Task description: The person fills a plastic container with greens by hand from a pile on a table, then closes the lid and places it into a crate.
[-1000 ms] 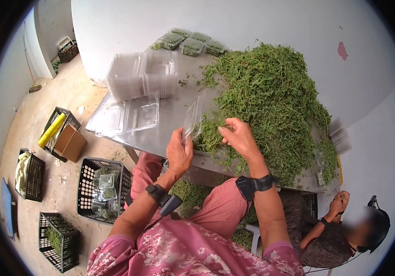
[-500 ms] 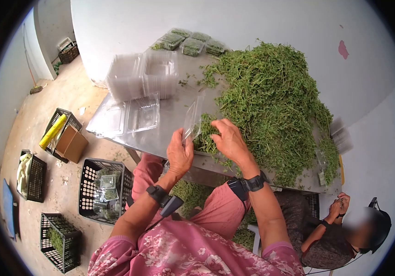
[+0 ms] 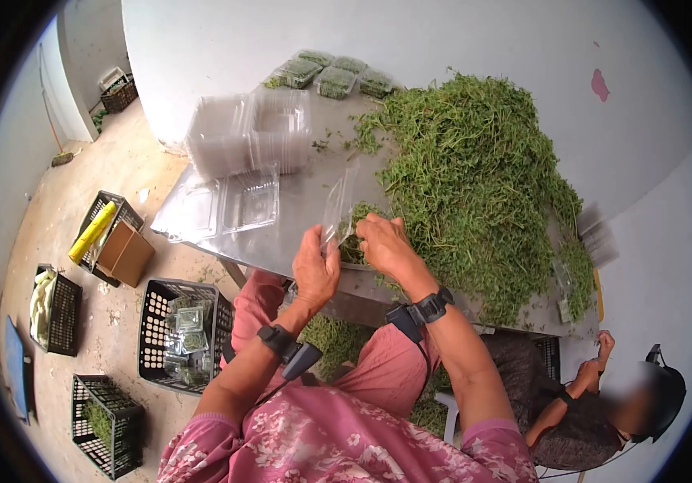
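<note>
My left hand [image 3: 316, 266] grips the edge of a clear plastic clamshell box [image 3: 336, 211], whose lid stands tilted up. Green leafy stems [image 3: 355, 233] fill the part of the box just right of the lid. My right hand [image 3: 388, 245] is closed, its curled fingers at these greens; the fingertips are partly hidden. A large heap of the same greens [image 3: 475, 185] covers the right side of the metal table [image 3: 297, 241]. An open clamshell box [image 3: 251, 201] lies to the left, before tall stacks of nested boxes [image 3: 249, 133].
Several filled boxes [image 3: 336, 80] stand at the table's back. On the floor at left are black crates, one holding packed boxes [image 3: 189, 330]. More greens [image 3: 326, 334] lie below the table. A co-worker [image 3: 571, 414] sits at the right.
My right hand has moved left and its fingers have curled in at the greens by the box. My left hand stays nearly still. The co-worker's hands have shifted.
</note>
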A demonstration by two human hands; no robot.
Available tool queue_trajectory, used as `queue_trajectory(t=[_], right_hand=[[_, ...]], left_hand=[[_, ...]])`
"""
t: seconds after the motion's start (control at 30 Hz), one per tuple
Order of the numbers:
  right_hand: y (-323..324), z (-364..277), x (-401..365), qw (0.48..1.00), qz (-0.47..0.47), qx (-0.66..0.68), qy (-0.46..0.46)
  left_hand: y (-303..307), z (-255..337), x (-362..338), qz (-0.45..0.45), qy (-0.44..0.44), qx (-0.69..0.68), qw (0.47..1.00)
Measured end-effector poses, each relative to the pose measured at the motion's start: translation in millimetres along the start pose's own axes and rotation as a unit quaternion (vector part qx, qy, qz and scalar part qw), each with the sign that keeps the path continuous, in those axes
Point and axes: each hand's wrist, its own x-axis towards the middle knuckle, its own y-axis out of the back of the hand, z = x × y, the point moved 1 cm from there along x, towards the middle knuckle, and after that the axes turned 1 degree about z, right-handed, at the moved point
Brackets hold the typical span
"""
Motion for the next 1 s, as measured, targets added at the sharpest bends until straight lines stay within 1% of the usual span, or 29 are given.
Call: queue_trajectory(t=[0.1,0.2,0.33,0.43,0.53,0.63,0.73,0.83,0.93,1.0], right_hand=[[12,-6,-4,0.999,-0.031,-0.037,0.013],[25,-4,-13,0.999,0.013,0.017,0.048],[48,1,-10,0.99,0.132,0.039,0.008],[44,2,-3,0.987,0.132,0.092,0.008],[24,-2,2,0.99,0.109,0.065,0.057],[7,-1,11,0.997,-0.064,-0.038,0.021],[-1,-2,17,0.994,-0.06,-0.07,0.052],[2,-7,22,0.99,-0.098,-0.091,0.04],[11,-3,14,0.998,-0.061,-0.018,0.021],[28,-4,5,0.996,0.061,0.043,0.049]], left_hand=[[1,-1,0,-0.005,0.001,-0.002,1.0],[0,-3,1,-0.002,-0.003,0.0,1.0],[0,0,0,-0.005,-0.001,0.002,1.0],[-1,-1,0,0.0,-0.01,0.014,1.0],[-2,-2,-1,0.006,-0.012,0.011,1.0],[-1,-1,-1,0.003,-0.006,0.008,1.0],[0,3,0,-0.004,0.006,0.0,1.0],[-2,-1,1,0.011,-0.017,0.013,1.0],[-1,-2,0,0.009,-0.02,0.016,1.0],[-1,-1,0,0.007,-0.011,0.009,1.0]])
